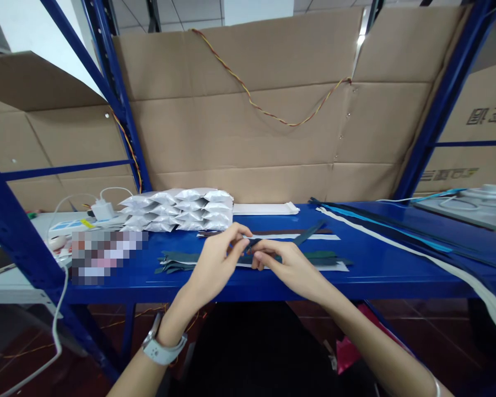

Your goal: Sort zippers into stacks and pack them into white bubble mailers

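My left hand (217,259) and my right hand (287,264) meet over the blue shelf top (380,264). Both pinch a dark green zipper (310,232) whose far end rises up and to the right. More dark green zippers (177,261) lie flat in a pile under my hands, on a white strip (334,267). A brown and white strip (314,236) lies just behind them. My left wrist wears a white watch (163,348).
A stack of white packets (182,211) stands at the back left, a flat white bag (267,209) beside it. Long black, blue and white zipper tapes (397,231) run off to the right. A power strip with charger (101,212) sits left. Blue rack posts (22,248) and cardboard surround.
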`<state>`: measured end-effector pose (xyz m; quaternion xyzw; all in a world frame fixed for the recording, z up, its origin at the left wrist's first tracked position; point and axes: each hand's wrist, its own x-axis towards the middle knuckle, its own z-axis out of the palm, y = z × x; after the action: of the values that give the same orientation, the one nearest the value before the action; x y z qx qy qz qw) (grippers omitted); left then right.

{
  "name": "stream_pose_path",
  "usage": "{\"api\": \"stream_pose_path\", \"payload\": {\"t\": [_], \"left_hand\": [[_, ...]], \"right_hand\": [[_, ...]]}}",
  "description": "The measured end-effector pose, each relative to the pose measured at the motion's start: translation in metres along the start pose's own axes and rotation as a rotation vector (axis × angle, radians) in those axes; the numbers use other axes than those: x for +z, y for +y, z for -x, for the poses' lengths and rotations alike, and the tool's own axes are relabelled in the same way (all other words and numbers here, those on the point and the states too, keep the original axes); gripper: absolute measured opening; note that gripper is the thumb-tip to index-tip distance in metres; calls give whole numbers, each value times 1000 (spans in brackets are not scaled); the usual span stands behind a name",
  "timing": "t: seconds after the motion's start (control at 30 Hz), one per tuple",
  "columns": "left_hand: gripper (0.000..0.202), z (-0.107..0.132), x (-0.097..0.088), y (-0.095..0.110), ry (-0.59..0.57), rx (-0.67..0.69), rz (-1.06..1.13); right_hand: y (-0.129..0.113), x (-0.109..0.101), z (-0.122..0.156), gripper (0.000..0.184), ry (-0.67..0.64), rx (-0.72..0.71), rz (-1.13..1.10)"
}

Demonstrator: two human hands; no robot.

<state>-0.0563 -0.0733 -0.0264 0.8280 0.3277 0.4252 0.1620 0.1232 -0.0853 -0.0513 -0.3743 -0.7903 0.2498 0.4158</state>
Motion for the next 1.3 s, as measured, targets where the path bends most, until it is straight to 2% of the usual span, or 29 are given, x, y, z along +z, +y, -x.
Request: {"api": "stream_pose_path", "payload": {"t": [0.1,0.2,0.27,0.47,0.67,0.73,0.8,0.93,1.03,1.17,1.3], "left_hand": [[14,2,10,3,-32,41,-2],[14,2,17,4,-43,50,52],[14,2,16,5,-38,58,16],[12,1,6,6,-63,99,-183],[11,-1,14,3,-55,105,-245],[12,0,12,2,-24,103,-285],[12,1,1,-1,57,78,-297],[13,2,-39,-10,237,-14,-294],[14,3,-66,-17,295,-63,-321],[18,7,-94,-30,379,-106,-351],[24,17,-124,-58,468,-147,-395]], "right_hand": [[8,2,-2,24,-27,10,-105],[9,-7,-2,27,-70,30,-193],[6,-14,-1,29,-78,25,-174],[-2,-30,4,20,-51,-4,109],[-4,-30,5,15,16,-63,337],[0,-32,4,15,35,-69,448],[7,-41,4,16,85,-43,567],[22,-71,6,19,177,31,648],[27,-91,10,20,205,30,671],[34,-111,17,22,247,28,747],[48,-136,26,22,296,67,807]]}}
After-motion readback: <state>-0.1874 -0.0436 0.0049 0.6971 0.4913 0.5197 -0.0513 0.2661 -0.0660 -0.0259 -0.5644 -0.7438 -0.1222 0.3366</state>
